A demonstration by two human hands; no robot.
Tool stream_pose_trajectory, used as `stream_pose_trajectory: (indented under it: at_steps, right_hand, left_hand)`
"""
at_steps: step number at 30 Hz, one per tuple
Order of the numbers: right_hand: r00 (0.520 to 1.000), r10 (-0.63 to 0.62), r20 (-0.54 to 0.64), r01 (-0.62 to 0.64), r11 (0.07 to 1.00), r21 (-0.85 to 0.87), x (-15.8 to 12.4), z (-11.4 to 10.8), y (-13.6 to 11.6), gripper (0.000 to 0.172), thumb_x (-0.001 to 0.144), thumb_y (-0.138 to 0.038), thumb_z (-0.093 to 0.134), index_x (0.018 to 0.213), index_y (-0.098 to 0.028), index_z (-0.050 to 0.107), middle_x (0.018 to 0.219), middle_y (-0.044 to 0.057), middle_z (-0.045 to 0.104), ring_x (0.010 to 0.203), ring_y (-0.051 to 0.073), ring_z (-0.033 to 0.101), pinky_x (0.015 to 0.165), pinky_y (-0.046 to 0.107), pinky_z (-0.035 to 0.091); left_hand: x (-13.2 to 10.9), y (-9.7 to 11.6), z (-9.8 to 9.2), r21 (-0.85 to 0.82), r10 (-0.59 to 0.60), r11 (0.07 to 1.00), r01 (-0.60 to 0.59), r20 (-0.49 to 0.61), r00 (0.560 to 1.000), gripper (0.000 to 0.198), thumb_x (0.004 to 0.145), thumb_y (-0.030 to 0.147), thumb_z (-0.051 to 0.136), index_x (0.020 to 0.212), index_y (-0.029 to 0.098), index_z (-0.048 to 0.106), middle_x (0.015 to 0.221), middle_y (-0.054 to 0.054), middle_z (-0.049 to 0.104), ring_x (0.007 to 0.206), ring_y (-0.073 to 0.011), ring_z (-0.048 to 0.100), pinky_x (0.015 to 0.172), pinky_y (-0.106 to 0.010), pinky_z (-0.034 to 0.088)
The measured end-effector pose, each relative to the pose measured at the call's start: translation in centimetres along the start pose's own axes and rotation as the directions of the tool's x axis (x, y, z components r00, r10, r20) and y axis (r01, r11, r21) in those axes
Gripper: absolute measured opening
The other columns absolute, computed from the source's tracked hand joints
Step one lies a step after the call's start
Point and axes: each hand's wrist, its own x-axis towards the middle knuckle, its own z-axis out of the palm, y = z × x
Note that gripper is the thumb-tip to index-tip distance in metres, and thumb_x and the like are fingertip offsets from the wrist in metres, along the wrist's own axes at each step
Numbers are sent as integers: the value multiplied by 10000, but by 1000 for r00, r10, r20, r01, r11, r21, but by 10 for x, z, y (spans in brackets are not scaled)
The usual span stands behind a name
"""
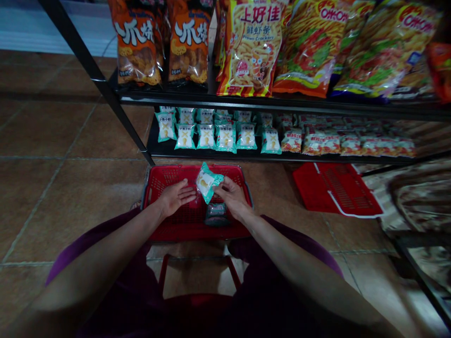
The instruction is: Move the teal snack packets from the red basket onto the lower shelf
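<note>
My right hand (230, 195) pinches the edge of a small teal-and-white snack bag (208, 182), which hangs tilted above a red shopping basket (176, 230). To the left of the bag, my left hand (178, 195) is spread with its palm up, apart from the bag and holding nothing. Inside the basket, below my right hand, lie a couple of small snack bags (216, 213), darkened by shadow. Rows of matching teal bags (185, 136) stand on the low shelf just beyond the basket.
Larger snack bags (188, 44) fill the upper shelf (197, 100). Red-and-white small bags (320, 141) continue along the low shelf to the right. Another red basket (334, 188) rests on the tiled floor (98, 202). A black shelf post (105, 94) rises at the left.
</note>
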Motion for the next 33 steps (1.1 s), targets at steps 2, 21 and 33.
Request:
stream_pose_trajectory:
  at_steps: [2,21,33]
  right_hand:
    - [991,-135,27,137,977,-161,-3,-1,1,209,689,-304,593,611,-210,424,587,-59,471,562,92,438,571,219,360]
    - [587,-481,651,768,76,-636,-27,15,-3,172,868,-170,470,855,-202,638,806,45,584,768,165,467,729,289,409]
    - [575,-469,670,777,57,-627,-29,22,1,175,866,-160,474,837,-197,642,790,40,587,759,166,472,706,289,431]
  left_hand:
    - [0,-1,-2,2,-21,1000,21,43,999,205,805,277,583,932,116,578,933,-175,655,871,-229,643,827,-392,522]
    - [-11,10,6,-170,150,977,-125,145,978,183,817,327,573,875,162,627,782,-33,665,692,-146,614,743,-282,489]
    - [-10,13,0,-223,171,966,-135,153,973,238,829,359,533,887,151,634,811,-43,680,728,-175,618,784,-328,475]
